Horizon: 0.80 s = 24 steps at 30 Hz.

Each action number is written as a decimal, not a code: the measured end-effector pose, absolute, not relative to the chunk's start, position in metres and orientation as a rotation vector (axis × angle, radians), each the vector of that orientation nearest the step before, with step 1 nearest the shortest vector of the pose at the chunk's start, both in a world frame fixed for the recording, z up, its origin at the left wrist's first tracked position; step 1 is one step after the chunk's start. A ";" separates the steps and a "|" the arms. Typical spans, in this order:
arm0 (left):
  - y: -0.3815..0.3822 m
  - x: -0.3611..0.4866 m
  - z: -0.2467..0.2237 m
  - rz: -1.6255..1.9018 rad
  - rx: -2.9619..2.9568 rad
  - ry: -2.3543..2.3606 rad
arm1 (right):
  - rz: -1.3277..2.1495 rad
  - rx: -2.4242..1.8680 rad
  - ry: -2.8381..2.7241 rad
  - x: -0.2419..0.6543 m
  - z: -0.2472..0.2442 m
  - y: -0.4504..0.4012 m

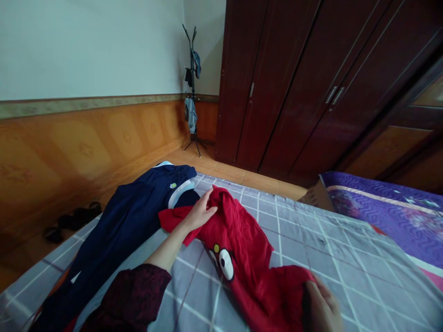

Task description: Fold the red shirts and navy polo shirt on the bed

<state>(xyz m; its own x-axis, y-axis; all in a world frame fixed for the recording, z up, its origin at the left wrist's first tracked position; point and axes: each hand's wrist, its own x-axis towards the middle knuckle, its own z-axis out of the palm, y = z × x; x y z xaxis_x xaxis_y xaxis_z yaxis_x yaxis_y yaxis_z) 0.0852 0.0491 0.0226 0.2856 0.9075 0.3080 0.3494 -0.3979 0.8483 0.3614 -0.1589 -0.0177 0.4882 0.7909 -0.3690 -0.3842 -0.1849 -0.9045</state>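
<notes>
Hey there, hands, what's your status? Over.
Left hand open against red garment. Right hand gripping its near end. Cloth rumpled on bed. Navy garment close alongside.

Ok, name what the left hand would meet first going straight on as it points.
The left hand would probably meet the red garment first, at its upper edge; the checked sheet lies beyond, depth unclear.
</notes>
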 end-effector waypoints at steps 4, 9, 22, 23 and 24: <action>0.024 0.095 0.037 0.935 2.097 1.185 | 1.103 -1.386 -0.351 0.362 -0.017 -0.157; -0.028 0.105 0.059 0.034 2.482 0.852 | 1.108 -1.345 -0.336 0.360 -0.010 -0.155; -0.028 0.126 0.058 0.748 2.204 1.104 | 1.002 -1.180 -0.261 0.372 -0.005 -0.142; -0.035 0.132 0.053 0.686 2.220 1.025 | 1.002 -1.172 -0.253 0.373 -0.005 -0.142; -0.043 0.139 0.046 0.597 2.247 0.957 | 1.007 -1.164 -0.246 0.374 -0.006 -0.142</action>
